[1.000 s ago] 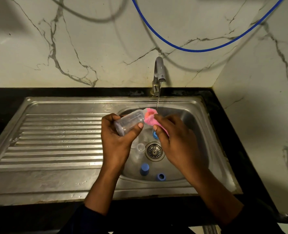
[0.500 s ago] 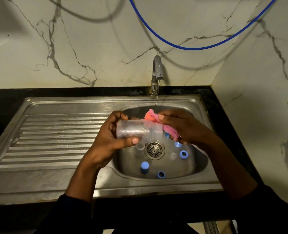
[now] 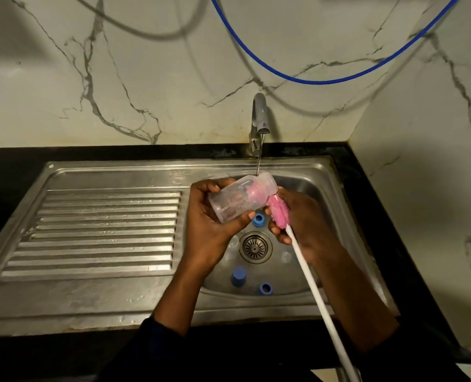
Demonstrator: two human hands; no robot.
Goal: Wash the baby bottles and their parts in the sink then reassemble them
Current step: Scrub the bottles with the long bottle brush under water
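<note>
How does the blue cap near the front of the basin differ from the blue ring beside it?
The blue cap is taller and closed on top; the blue ring is shorter, with an open hole facing up. The blue cap stands nearer the drain than the blue ring, which sits by the front wall. Both are blue and rest on the basin floor, untouched.

left hand (image 3: pixel 210 226) – grip closed, palm up | right hand (image 3: pixel 301 224) – grip closed
</note>
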